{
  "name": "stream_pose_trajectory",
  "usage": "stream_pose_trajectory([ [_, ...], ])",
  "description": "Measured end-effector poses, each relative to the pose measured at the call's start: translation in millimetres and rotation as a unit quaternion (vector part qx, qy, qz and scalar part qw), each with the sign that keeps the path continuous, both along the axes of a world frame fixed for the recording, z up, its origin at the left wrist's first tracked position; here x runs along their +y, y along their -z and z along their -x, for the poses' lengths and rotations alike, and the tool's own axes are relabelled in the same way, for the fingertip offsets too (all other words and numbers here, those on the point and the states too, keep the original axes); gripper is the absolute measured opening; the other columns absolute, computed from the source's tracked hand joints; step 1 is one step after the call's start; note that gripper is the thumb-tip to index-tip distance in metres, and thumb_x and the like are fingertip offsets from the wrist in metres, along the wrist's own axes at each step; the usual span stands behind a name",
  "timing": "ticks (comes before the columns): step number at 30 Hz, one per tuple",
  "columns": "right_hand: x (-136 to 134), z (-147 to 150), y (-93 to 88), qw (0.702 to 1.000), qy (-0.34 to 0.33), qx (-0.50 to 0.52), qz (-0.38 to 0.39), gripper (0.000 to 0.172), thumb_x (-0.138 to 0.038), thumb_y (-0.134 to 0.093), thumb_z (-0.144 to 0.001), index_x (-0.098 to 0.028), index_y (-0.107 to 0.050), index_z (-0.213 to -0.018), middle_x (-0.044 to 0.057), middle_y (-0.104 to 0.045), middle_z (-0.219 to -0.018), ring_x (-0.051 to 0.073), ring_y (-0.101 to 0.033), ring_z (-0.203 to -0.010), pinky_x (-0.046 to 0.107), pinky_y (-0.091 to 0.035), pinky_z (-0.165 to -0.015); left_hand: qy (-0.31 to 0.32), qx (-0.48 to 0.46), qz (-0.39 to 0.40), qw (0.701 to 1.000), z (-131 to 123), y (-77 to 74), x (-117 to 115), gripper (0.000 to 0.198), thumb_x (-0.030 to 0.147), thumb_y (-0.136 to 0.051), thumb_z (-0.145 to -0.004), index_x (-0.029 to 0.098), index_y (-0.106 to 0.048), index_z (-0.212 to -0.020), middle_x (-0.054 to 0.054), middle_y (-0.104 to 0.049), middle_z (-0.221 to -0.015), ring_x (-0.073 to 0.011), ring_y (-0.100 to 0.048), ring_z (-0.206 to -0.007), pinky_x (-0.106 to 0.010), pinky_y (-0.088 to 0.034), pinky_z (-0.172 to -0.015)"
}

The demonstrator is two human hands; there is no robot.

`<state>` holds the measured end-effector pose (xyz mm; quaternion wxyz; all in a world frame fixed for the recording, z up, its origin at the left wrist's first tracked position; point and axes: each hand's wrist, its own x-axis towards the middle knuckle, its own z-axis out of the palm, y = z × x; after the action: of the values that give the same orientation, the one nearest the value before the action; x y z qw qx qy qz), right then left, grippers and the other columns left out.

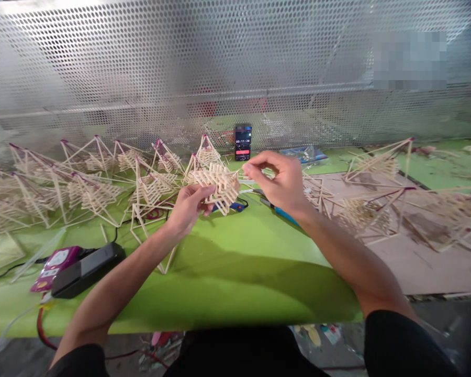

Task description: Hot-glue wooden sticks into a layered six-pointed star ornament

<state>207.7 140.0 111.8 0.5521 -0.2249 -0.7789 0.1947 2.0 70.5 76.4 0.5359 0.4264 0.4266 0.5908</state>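
My left hand (189,207) grips a small basket of stacked pale wooden sticks (222,186), thumb on its near side, and holds it tilted above the table. At the basket's right end my right hand (278,178) is closed in a pinch. Something thin and pale seems to run from its fingertips to the basket, too small to name. Beneath the basket lies a blue-handled tool (235,207) with a dark cord. Blue-handled pliers (286,214) rest partly hidden under my right hand. Left of my left hand stands a stick frame (137,212) with a similar basket.
Several stick frames with baskets (90,191) crowd the left; more (371,209) stand on a brown board (396,262) at right. A phone (243,144) showing a timer leans on the perforated metal panel (160,68). A purple power strip (57,267) and black box (88,269) sit front left.
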Motion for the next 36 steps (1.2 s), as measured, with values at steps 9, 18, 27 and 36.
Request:
stream_pose_trajectory([
  [9,12,-11,-4.7,0.991,0.046,0.121,0.011,0.017,-0.037,-0.069,-0.09,-0.024,-0.068,-0.08,-0.001,-0.068,-0.073,0.013,-0.063,-0.065,0.031,-0.052,-0.063,-0.016,-0.006,-0.012,1.0,3,5.7,3,0.036,0.037,-0.084,-0.07,0.015,-0.058,-0.058,0.002,-0.058,-0.064,-0.0038,-0.049,-0.047,-0.019,-0.038,-0.044],
  [18,22,-31,-15.8,0.976,0.119,-0.17,-0.07,0.009,-0.024,-0.064,-0.086,-0.022,-0.071,-0.091,0.005,-0.075,-0.084,0.021,-0.069,-0.077,0.038,-0.053,-0.074,-0.027,-0.005,-0.01,1.0,1,6.7,4,0.035,0.037,-0.084,-0.069,0.016,-0.059,-0.058,0.003,-0.053,-0.058,-0.0035,-0.046,-0.046,-0.018,-0.033,-0.042],
  [27,-1,-6,-2.9,0.948,0.024,-0.257,-0.184,0.014,-0.021,-0.059,-0.094,-0.021,-0.07,-0.103,0.007,-0.074,-0.104,0.024,-0.067,-0.099,0.041,-0.052,-0.092,-0.016,0.006,-0.003,1.0,2,6.4,2,0.034,0.039,-0.084,-0.07,0.016,-0.061,-0.06,0.003,-0.056,-0.059,-0.0047,-0.05,-0.045,-0.019,-0.036,-0.042],
  [36,1,0,4.5,0.946,0.025,-0.237,-0.219,0.011,-0.022,-0.059,-0.095,-0.021,-0.069,-0.09,0.007,-0.071,-0.098,0.021,-0.063,-0.092,0.038,-0.051,-0.088,-0.007,0.012,-0.006,1.0,-1,4.9,1,0.032,0.037,-0.081,-0.071,0.016,-0.061,-0.059,0.002,-0.057,-0.059,-0.0049,-0.048,-0.046,-0.019,-0.037,-0.042],
])
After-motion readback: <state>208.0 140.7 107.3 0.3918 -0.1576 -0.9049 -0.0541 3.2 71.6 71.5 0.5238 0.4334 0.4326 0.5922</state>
